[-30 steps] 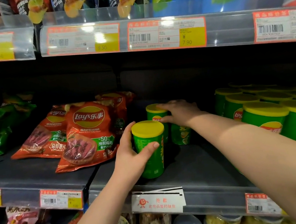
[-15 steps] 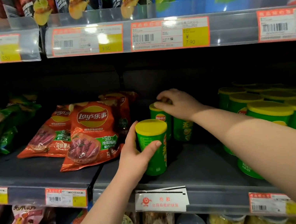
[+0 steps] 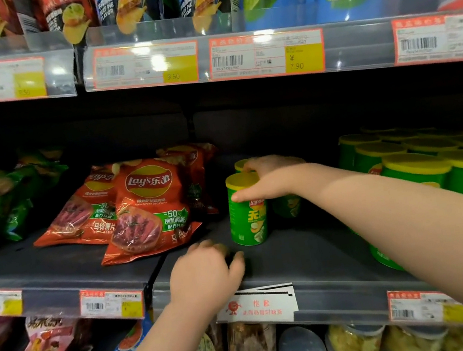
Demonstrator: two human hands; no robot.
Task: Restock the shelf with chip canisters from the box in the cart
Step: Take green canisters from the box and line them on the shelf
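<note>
Head view. Canister (image 3: pixel 247 218) upright on shelf (image 3: pixel 313 256), just before a rear canister (image 3: pixel 287 206); right hand (image 3: pixel 270 181) grips its lid end, fingers (image 3: pixel 250 167) curled; left hand (image 3: pixel 206 273), blurred, loosely curled, holds nothing. Best practice: push it squarely back, label forward.

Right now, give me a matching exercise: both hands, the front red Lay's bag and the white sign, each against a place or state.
1 right hand
2 left hand
3 red Lay's bag
4 white sign

A on the shelf front edge
B lying left of the green canister
C grips the green canister's top
D holds nothing, over the shelf front

Pairs: 1-C, 2-D, 3-B, 4-A
</note>
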